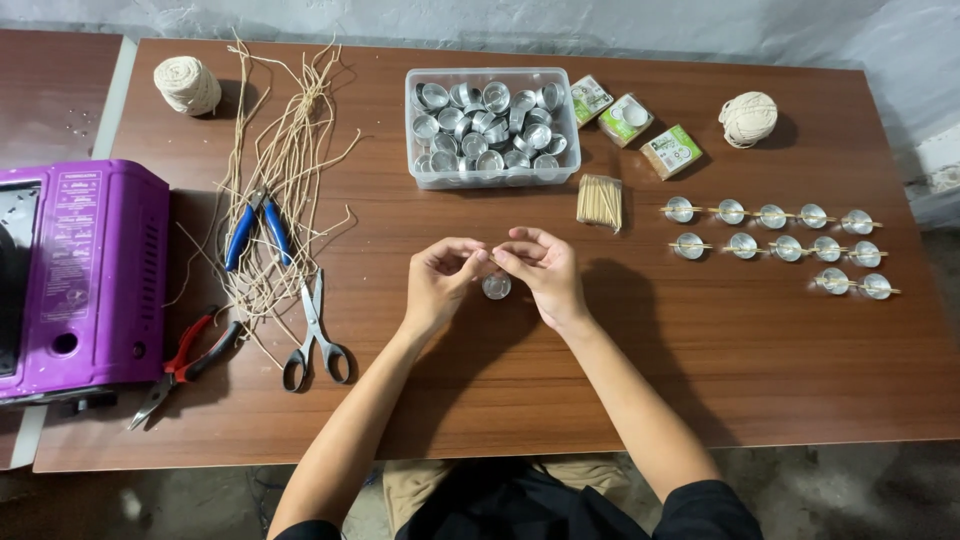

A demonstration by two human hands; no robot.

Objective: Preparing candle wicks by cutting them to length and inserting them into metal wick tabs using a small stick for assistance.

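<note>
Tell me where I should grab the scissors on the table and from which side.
Take the scissors by the two grey finger loops at the near end, coming from the table's front edge. They lie flat, blades pointing away toward the wick strands, so the loops face you.

Brown wood-grain tabletop (520,390). Small metal cup (496,287) sits on it directly under both hands, the left hand (440,280) and right hand (545,270). Beyond the hands: clear plastic tub (492,175) full of metal cups; bundle of short sticks (600,202) just right of it. Right of the right hand: rows of cups with sticks laid across (775,245). Left of the left hand: scissors (316,335), blue-handled pliers (256,228), loose cut strings (285,160), red-handled pliers (185,362), purple box-shaped appliance (85,280). Twine balls at both far corners (187,85) (748,118).
</note>
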